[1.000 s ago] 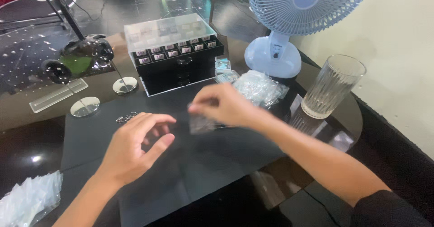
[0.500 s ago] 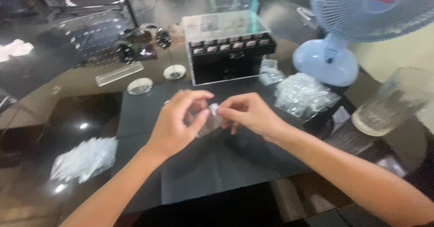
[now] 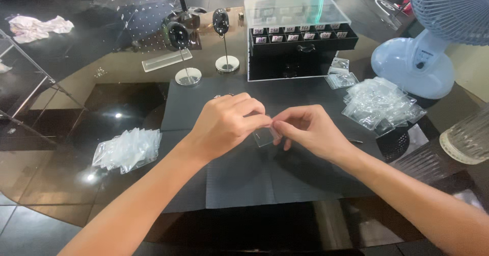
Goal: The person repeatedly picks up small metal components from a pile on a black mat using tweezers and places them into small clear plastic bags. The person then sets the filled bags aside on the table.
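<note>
My left hand [image 3: 229,121] and my right hand [image 3: 305,129] meet above a dark mat [image 3: 244,174], both pinching one small clear plastic zip bag [image 3: 265,136] at its top edge. The bag hangs between the fingertips and something small and dark shows inside it. A pile of similar clear bags [image 3: 382,103] lies to the right of my right hand. Another pile of clear bags [image 3: 127,149] lies to the left of my left arm.
A black drawer box with a clear lid [image 3: 298,37] stands at the back. Two small round-based stands [image 3: 226,62] and a clear bar sit behind the mat. A pale blue fan [image 3: 420,57] and a ribbed glass [image 3: 471,139] are on the right.
My left hand came in from the left to join the right hand on the small bag. The view shifted left, bringing the left pile of bags into sight.
</note>
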